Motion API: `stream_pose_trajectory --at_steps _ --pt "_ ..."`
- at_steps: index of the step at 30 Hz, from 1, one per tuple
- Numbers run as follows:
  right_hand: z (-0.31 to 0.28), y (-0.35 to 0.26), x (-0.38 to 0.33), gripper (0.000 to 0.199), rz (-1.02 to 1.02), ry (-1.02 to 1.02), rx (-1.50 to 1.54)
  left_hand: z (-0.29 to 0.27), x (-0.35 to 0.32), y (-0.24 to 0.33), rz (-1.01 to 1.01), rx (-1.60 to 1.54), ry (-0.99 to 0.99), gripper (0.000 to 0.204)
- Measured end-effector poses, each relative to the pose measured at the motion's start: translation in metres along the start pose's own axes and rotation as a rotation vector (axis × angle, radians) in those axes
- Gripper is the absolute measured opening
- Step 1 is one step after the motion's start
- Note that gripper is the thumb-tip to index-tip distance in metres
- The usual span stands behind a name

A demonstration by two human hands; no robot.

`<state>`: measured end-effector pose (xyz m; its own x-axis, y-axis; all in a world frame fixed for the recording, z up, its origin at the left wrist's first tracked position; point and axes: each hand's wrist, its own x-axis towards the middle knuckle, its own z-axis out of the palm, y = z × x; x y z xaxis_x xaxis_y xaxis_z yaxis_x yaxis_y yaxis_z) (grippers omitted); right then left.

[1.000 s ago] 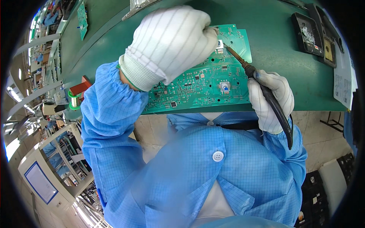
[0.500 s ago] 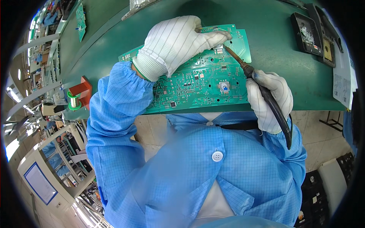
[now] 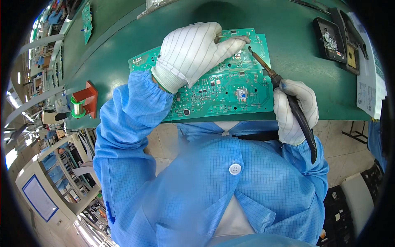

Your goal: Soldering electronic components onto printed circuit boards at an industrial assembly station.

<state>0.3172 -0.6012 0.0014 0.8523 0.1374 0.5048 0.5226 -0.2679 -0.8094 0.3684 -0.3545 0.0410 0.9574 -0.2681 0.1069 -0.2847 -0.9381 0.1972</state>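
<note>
Noted soldering iron (image 3: pixel 299 115) clasped in R hand (image 3: pixel 307 102); aimed up-left, w/ long axis diag. & tip (image 3: pixel 250 50) over upper RH part of PCB (image 3: pixel 222 91). Observed L hand (image 3: pixel 193 51) over PCB, w/ thumb extended & fingers curled nr thin wire (image 3: pixel 224 37); can't tell if pinched.

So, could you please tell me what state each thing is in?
Circuit board, flat on the table.
Soldering iron, slanted, tip toward the circuit board.
Left hand, gloved, over the circuit board.
Right hand, gloved, closed around the soldering iron.
Spool, wound with wire.
Black tray, open, holding silvery bits.
</note>
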Motion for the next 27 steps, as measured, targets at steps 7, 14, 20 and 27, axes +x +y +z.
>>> stream_pose_trajectory --at_steps 7,14,20,27 --pt "0.001 -0.010 -0.002 0.025 0.135 0.029 -0.132 -0.013 -0.002 -0.009 0.313 0.135 0.006 0.032" --pt "0.004 -0.051 0.013 0.020 -0.250 0.056 -0.384 -0.036 -0.029 -0.028 0.277 -0.149 0.073 0.032" --pt "0.034 -0.070 0.019 0.025 -0.379 -0.125 -0.300 -0.019 -0.048 -0.013 -0.117 -0.130 0.131 0.023" --pt "0.054 -0.051 0.015 0.030 -0.522 -0.158 -0.420 -0.015 -0.052 -0.017 -0.085 -0.104 0.137 0.021"
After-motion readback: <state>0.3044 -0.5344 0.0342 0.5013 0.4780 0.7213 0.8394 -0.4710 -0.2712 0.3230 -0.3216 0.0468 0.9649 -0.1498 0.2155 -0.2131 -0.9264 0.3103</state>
